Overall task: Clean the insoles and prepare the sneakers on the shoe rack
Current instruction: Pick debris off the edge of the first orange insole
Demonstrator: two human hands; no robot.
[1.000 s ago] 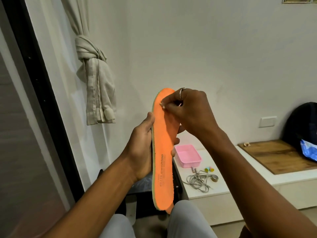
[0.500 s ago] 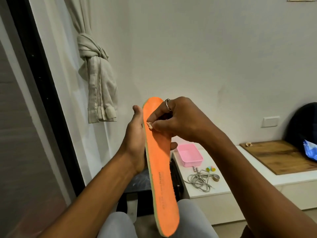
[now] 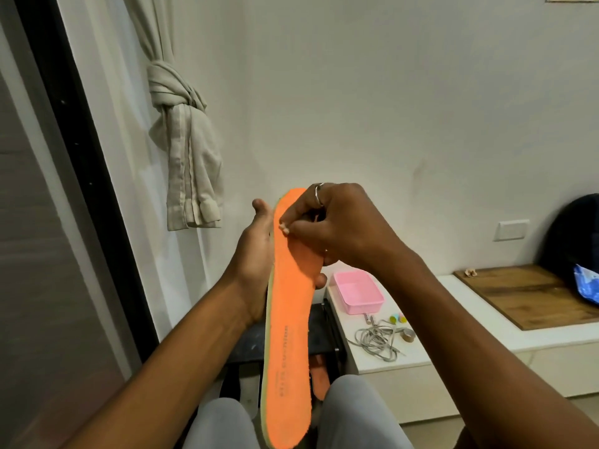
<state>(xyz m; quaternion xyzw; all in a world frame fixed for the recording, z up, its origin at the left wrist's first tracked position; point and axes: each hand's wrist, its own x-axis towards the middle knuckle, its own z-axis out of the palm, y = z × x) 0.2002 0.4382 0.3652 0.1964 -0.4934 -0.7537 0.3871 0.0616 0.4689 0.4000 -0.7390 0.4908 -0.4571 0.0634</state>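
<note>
Left hand gripping insole, right hand pinching

Dim, flat indoor light with greyish cast, no glare. Plain off-white plaster wall evenly lit, no hard shadows. Wide-angle bend: tall black door frame at 9 o'clock leans. Edges slightly soft.

Orange insole set against a white wall.
The insole is coloured bright orange, edged in pale yellow-green and printed with a line of dark lettering. A pink tray, grey laces and small caps, seemingly green and pink, are seen on the white bench, beside a brown wood-grained board. The knotted curtain is beige with paler stripes; the trousers are light grey.
</note>
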